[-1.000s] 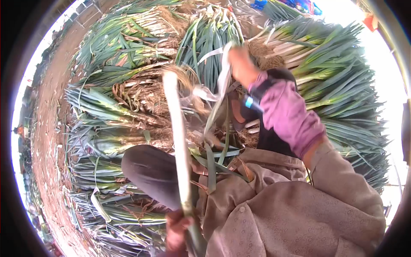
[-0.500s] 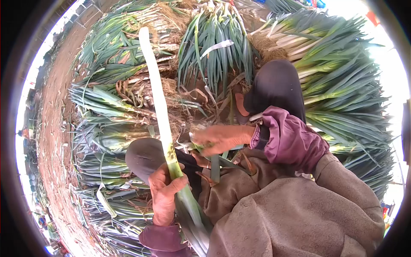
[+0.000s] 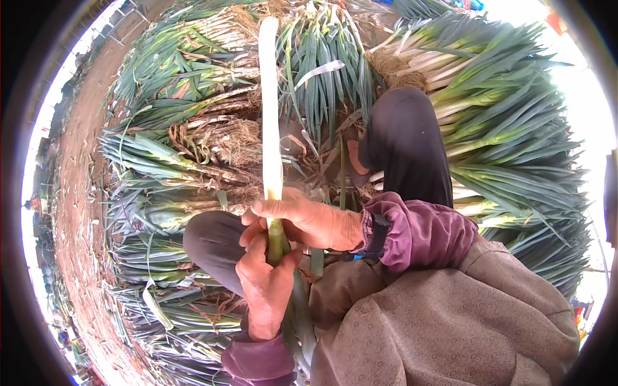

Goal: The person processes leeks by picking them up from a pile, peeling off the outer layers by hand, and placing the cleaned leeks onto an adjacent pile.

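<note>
Brown, earthy ground (image 3: pixel 77 186) carries everything here, and its bare strip along the left side is littered with small pale scraps (image 3: pixel 90 241). Beside that strip lies a long row of leek bundles (image 3: pixel 161 154), green leaves toward the strip and most of the visible roots facing inward, while a big heap of leeks (image 3: pixel 515 122) covers the right side, its leaves pointing outward. Between them, at the far end, rests a middle bundle (image 3: pixel 322 71) with its leaves toward the wearer, and dry leaf scraps (image 3: pixel 335 161) lie strewn just below it.
</note>
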The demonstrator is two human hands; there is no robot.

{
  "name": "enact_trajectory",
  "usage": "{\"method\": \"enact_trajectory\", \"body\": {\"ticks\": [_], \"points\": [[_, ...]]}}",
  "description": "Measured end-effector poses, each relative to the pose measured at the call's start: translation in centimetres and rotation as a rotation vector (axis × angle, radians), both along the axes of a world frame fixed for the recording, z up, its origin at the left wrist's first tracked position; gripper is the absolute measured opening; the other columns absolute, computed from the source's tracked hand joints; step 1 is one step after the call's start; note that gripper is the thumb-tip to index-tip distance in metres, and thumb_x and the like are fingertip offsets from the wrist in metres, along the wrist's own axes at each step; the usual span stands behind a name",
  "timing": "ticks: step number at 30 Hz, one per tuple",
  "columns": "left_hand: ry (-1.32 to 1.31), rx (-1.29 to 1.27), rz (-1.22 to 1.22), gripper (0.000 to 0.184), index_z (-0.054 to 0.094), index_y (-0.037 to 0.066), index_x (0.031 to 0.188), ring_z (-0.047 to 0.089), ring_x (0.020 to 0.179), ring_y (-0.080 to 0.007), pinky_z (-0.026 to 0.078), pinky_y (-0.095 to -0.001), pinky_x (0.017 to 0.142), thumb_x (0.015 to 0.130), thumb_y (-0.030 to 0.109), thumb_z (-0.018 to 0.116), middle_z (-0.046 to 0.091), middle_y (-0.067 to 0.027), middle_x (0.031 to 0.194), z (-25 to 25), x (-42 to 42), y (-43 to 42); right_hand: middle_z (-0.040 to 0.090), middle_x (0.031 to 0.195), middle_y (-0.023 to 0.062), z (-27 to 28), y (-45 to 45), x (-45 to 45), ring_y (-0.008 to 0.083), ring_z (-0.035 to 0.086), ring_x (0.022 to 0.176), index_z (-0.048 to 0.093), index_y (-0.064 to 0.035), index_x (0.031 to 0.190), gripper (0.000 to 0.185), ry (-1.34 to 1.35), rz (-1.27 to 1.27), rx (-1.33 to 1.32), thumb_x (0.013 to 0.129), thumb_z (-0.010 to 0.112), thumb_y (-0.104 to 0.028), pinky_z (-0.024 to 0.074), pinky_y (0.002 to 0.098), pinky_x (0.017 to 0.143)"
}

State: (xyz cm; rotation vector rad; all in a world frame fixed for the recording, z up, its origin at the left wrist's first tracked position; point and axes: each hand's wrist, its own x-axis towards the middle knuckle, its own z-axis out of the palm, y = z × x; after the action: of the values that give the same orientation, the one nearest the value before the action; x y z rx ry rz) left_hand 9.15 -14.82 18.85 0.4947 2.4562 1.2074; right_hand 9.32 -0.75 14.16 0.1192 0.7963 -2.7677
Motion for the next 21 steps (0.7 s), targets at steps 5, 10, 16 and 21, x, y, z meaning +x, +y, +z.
{"method": "enact_trajectory", "body": {"ticks": [5, 10, 16, 21], "points": [[-0.016, 0.045, 0.005, 0.032, 0.061, -0.003, 0.096, 0.063, 0.077, -0.0155, 0.050, -0.0292, 0.072, 0.065, -0.005, 0.069, 0.067, -0.0091, 0.082, -0.1, -0.5, 0.3, 0.058, 0.099, 0.0099, 0.5, 0.2, 0.5, 0.0231, 0.061, 0.093, 0.054, 0.0001, 0.105, 0.034, -0.025, -0.017, 0.015, 0.084, 0.071, -0.021, 0.0503, 0.0364, 0.082], [-0.099, 0.292, -0.016, 0.029, 0.062, -0.004, 0.092, 0.063, 0.074, -0.0147, 0.050, -0.0275, 0.069, 0.065, -0.004, 0.074, 0.067, -0.0086, 0.080, -0.6, -1.2, 0.3, 0.058, 0.090, 0.0060, 0.7, 0.3, 0.9, 0.0170, 0.057, 0.086, 0.057, 0.0003, 0.101, 0.024, 0.034, -0.050, -0.002, 0.077, 0.062, -0.003, 0.0477, 0.0328, 0.077], [-0.171, 0.314, -0.005, 0.027, 0.063, -0.004, 0.092, 0.060, 0.074, -0.0102, 0.049, -0.0257, 0.069, 0.068, -0.005, 0.074, 0.067, -0.0069, 0.079, -0.4, -1.3, 0.0, 0.055, 0.121, 0.0213, -1.1, 0.4, 1.3, 0.0278, 0.054, 0.112, 0.050, 0.0054, 0.122, 0.050, 0.134, 0.025, 0.003, 0.073, 0.050, -0.004, 0.0412, 0.0382, 0.101], [-0.218, 0.392, -0.034, 0.027, 0.063, -0.005, 0.094, 0.059, 0.074, -0.0103, 0.049, -0.0251, 0.069, 0.069, -0.005, 0.073, 0.066, -0.0051, 0.079, -0.2, -1.5, 0.0, 0.054, 0.122, 0.0216, -0.9, 0.5, 1.6, 0.0287, 0.052, 0.115, 0.051, 0.0041, 0.122, 0.045, 0.142, -0.027, -0.042, 0.079, 0.053, -0.008, 0.0381, 0.0391, 0.103]]}}
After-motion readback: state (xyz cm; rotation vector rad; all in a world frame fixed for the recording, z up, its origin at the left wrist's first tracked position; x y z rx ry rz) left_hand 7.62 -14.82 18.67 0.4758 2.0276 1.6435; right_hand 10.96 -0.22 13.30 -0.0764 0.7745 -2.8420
